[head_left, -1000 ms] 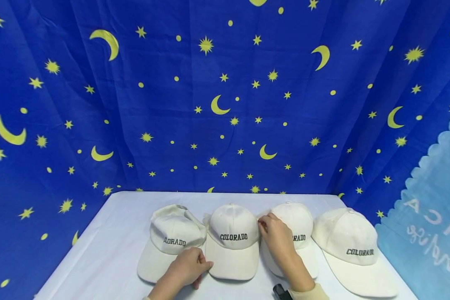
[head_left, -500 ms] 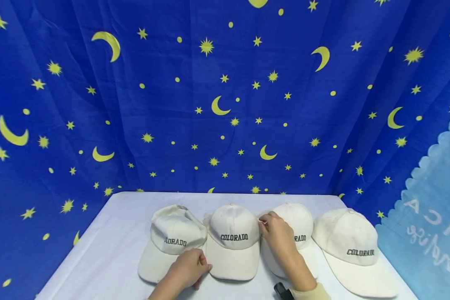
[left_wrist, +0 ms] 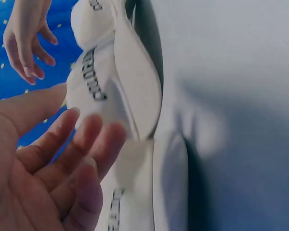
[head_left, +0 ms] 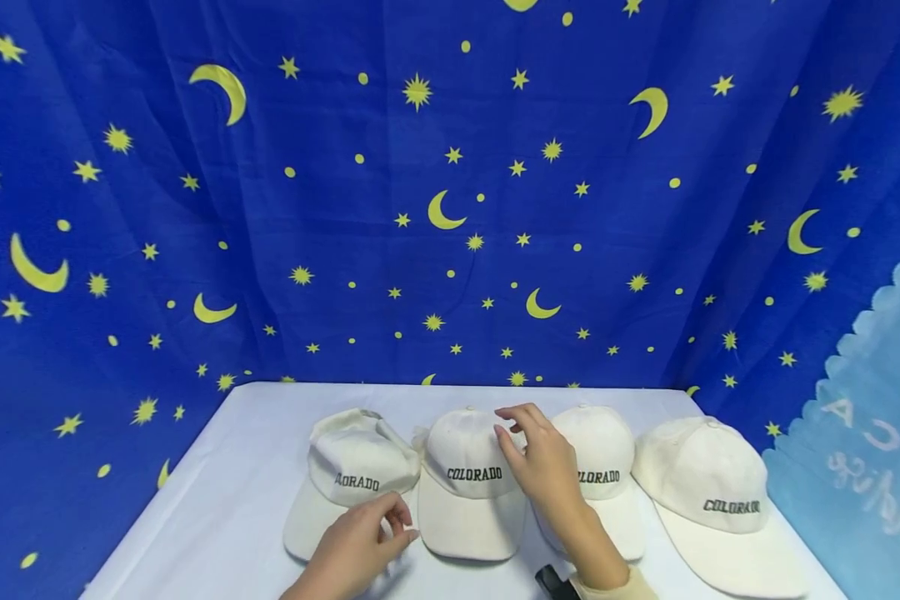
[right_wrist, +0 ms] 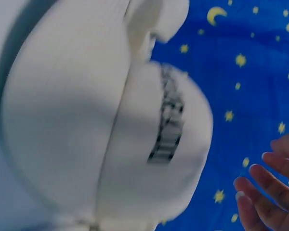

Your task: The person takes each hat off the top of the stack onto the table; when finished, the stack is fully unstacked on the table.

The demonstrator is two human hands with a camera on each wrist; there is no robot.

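Observation:
Several white baseball caps lettered COLORADO stand in a row on the white table. My left hand [head_left: 363, 537], fingers loosely bent and holding nothing, hovers before the leftmost cap [head_left: 360, 458] and hides part of its brim. Just right of it sits the second cap [head_left: 471, 525]. My right hand [head_left: 543, 462] is raised between the second cap and the third cap [head_left: 607, 454], thumb and fingers apart. In the left wrist view the left hand's fingers [left_wrist: 89, 139] are spread around nothing. The right wrist view has the right hand [right_wrist: 269, 202] apart from a cap [right_wrist: 149, 139].
A fourth cap [head_left: 720, 492] sits at the right end of the table [head_left: 217, 475], its brim toward the front right corner. Behind hangs a blue curtain [head_left: 330, 225] with yellow moons and stars. A light blue cloth [head_left: 881, 400] hangs at the right.
My right hand has let go of the second cap's right side and lifted slightly, its fingers parting. The left hand has drawn a little left, off the second cap's brim, thumb and fingers opened.

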